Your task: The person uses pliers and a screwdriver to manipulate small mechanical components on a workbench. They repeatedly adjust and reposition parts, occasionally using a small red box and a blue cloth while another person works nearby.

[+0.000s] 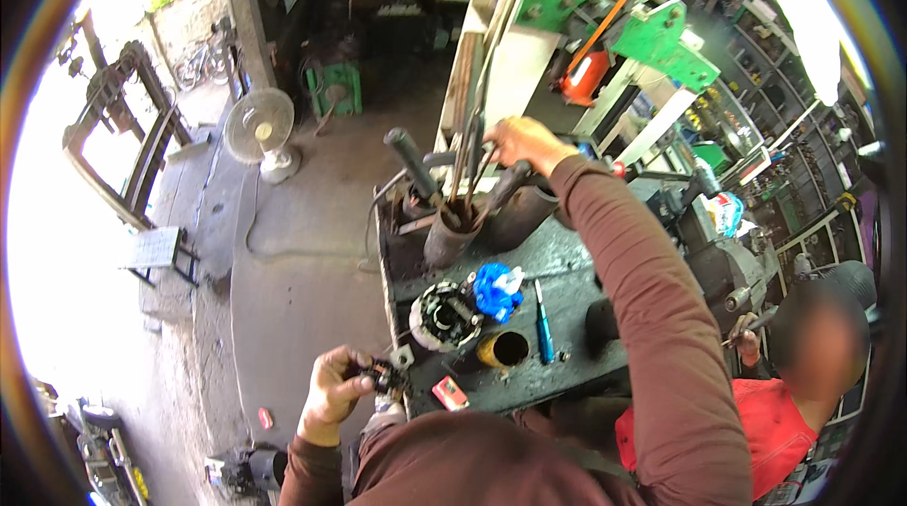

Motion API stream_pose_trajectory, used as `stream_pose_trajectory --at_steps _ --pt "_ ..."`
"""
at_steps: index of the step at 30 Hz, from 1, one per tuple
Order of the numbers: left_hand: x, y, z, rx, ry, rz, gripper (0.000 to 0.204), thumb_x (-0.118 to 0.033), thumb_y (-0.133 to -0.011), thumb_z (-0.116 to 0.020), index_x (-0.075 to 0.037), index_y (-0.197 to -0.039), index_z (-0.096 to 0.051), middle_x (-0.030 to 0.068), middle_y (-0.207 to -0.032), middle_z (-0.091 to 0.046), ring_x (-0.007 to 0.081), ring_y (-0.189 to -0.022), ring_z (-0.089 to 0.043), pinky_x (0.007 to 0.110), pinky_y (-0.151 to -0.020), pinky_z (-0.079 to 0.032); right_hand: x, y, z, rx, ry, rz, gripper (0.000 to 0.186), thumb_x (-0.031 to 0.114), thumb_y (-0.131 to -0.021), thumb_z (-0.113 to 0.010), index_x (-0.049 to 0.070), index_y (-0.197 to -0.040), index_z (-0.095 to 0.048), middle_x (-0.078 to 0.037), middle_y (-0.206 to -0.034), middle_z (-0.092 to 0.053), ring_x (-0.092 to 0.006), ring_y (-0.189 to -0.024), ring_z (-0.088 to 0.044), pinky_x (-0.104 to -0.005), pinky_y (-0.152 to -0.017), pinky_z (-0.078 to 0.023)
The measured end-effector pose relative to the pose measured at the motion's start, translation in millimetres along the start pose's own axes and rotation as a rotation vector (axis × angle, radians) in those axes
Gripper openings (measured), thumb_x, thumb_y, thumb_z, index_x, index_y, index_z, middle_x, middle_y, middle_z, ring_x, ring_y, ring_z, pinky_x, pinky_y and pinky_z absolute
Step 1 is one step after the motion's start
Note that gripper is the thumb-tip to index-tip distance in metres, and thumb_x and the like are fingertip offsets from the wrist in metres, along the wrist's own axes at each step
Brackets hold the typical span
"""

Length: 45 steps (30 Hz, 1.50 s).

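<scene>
My right hand (524, 142) reaches forward to a bundle of long metal rods and tools standing in an upright metal cylinder (448, 243), its fingers closed around a thin rod (485, 166). My left hand (335, 383) holds a small dark metal part (383, 376) at the workbench's left edge (505, 383). On the bench are a round metal housing (444, 317), a crumpled blue cloth or bag (496, 289), an open yellowish can (501, 349), a blue-handled tool (542, 322) and a small red box (450, 393).
A co-worker (794, 411) in a red top is close at my right, beside a vise (737, 274). A standing fan (265, 133) and a green machine (335, 90) are at the back left. Green brackets (661, 43) and shelving (794, 109) are at the right.
</scene>
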<state>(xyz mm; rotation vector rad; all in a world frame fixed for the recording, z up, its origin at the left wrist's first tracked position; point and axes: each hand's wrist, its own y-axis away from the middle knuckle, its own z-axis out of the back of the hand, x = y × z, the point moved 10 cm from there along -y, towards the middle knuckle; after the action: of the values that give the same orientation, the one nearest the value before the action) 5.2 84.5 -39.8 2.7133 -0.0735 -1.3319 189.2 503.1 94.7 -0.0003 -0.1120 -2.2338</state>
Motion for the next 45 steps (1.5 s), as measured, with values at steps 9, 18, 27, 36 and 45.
stream_pose_trajectory --at_steps 9,18,27,36,45 --pt "-3.0 -0.8 -3.7 0.042 0.054 0.024 0.036 -0.011 -0.083 -0.094 -0.001 -0.105 -0.067 0.0149 -0.114 -0.076 0.0212 -0.102 -0.071 0.036 -0.096 -0.057 4.6 -0.6 8.5 0.006 -0.039 -0.031 0.034 0.028 -0.086 -0.085 0.021 -0.119 -0.083 -0.018 -0.086 -0.076 -0.0361 -0.084 -0.075 -0.0445 -0.079 -0.057" --pt "-5.7 -2.7 -0.6 0.002 -0.03 -0.015 0.038 -0.011 -0.078 -0.093 -0.002 -0.104 -0.067 0.0158 -0.112 -0.073 0.0253 -0.102 -0.071 0.038 -0.095 -0.058 -8.7 39.3 81.1 -0.306 -0.17 -0.038 0.051 0.02 -0.091 -0.084 0.01 -0.139 -0.072 -0.023 -0.104 -0.079 -0.0373 -0.097 -0.078 -0.0455 -0.09 -0.059" --pt "-3.0 -7.8 14.7 -0.045 0.094 -0.042 0.042 -0.013 -0.079 -0.097 -0.002 -0.106 -0.066 0.0164 -0.114 -0.075 0.0246 -0.103 -0.072 0.038 -0.094 -0.058 -67.1 303.3 73.2 -0.584 -0.297 -0.845 0.084 0.046 -0.088 -0.089 -0.008 -0.145 -0.06 -0.03 -0.137 -0.069 -0.041 -0.127 -0.069 -0.048 -0.11 -0.053" --pt "-24.0 -54.3 -28.2 -0.036 -0.419 -0.015 0.028 -0.006 -0.086 -0.083 0.004 -0.108 -0.069 0.0087 -0.103 -0.076 0.0127 -0.091 -0.069 0.028 -0.083 -0.057 -34.7 318.1 -85.9 -0.544 -0.959 -1.043 0.024 0.017 -0.101 -0.077 -0.002 -0.11 -0.065 -0.005 -0.083 -0.068 -0.0121 -0.059 -0.059 -0.0316 -0.049 -0.047" --pt "-26.5 -41.4 -20.5 -0.048 -0.265 -0.018 0.03 -0.005 -0.092 -0.085 0.003 -0.115 -0.068 0.0092 -0.114 -0.075 0.015 -0.101 -0.069 0.031 -0.094 -0.057 35.4 370.5 -89.4 -0.914 -1.29 -0.771 0.03 0.011 -0.098 -0.079 0.008 -0.115 -0.054 0.004 -0.079 -0.056 -0.0032 -0.052 -0.047 -0.0218 -0.043 -0.036"
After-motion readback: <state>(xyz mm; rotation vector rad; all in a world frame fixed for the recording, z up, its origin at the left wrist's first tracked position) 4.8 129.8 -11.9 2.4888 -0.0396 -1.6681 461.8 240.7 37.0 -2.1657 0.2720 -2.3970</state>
